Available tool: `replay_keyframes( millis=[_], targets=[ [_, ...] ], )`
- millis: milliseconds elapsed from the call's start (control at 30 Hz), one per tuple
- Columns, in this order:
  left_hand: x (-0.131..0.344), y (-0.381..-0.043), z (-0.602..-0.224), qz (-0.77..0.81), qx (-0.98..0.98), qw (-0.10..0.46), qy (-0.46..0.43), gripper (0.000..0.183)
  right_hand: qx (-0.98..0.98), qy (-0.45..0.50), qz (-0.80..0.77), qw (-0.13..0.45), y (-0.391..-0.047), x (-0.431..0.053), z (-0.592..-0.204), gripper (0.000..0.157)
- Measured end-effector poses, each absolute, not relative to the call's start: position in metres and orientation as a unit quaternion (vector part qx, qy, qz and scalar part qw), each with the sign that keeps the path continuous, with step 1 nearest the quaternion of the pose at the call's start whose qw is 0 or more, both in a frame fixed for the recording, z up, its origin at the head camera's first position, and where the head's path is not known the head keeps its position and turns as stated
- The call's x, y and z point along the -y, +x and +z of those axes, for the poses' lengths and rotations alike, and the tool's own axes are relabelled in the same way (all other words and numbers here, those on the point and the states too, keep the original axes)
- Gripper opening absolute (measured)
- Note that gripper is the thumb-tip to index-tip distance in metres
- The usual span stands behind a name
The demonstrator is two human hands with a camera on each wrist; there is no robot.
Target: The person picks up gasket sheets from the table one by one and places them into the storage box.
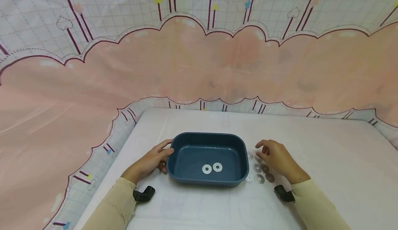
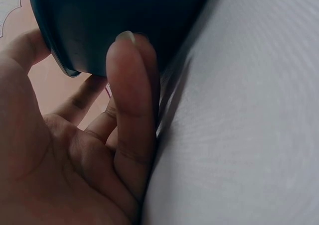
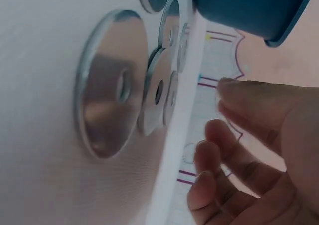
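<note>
A dark blue rectangular basin (image 1: 189, 159) with rounded corners stands on the white-covered table. Two flat metal washers (image 1: 203, 169) lie side by side on its floor. At the basin's left end my left hand (image 1: 152, 159) grips it, thumb at the rim and curled fingers against the outer wall. To the right of the basin, my right hand (image 1: 276, 156) hovers over a group of loose washers (image 1: 259, 182), its fingers loosely bent and nothing between them. From the right wrist, a large washer (image 3: 102, 95) shows closest, with others behind it and the fingers apart from them.
White cloth (image 1: 326, 154) covers the table around the basin. Behind and to the left hangs a pink and white patterned curtain (image 1: 217, 64). Each wrist carries a small black camera mount (image 1: 144, 194).
</note>
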State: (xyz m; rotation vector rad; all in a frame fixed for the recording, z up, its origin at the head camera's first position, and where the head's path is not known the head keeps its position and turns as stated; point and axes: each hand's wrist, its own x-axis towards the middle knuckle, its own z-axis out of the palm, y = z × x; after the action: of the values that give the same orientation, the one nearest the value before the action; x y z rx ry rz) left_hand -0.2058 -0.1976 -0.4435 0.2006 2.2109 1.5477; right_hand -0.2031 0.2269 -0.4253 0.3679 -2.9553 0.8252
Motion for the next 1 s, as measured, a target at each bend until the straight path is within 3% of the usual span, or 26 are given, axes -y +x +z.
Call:
replay_keyframes(
  millis=[600, 1000],
  targets=[
    [0.188, -0.190, -0.413, 0.557, -0.796, 0.222, 0.078, 0.049, 0.951, 0.068, 0.291, -0.079, -0.207, -0.232, -0.433, 0.024],
    [0.189, -0.191, -0.419, 0.553, -0.800, 0.221, 0.076, 0.047, 0.951, 0.064, 0.287, -0.096, -0.205, -0.232, -0.436, 0.023]
  ],
)
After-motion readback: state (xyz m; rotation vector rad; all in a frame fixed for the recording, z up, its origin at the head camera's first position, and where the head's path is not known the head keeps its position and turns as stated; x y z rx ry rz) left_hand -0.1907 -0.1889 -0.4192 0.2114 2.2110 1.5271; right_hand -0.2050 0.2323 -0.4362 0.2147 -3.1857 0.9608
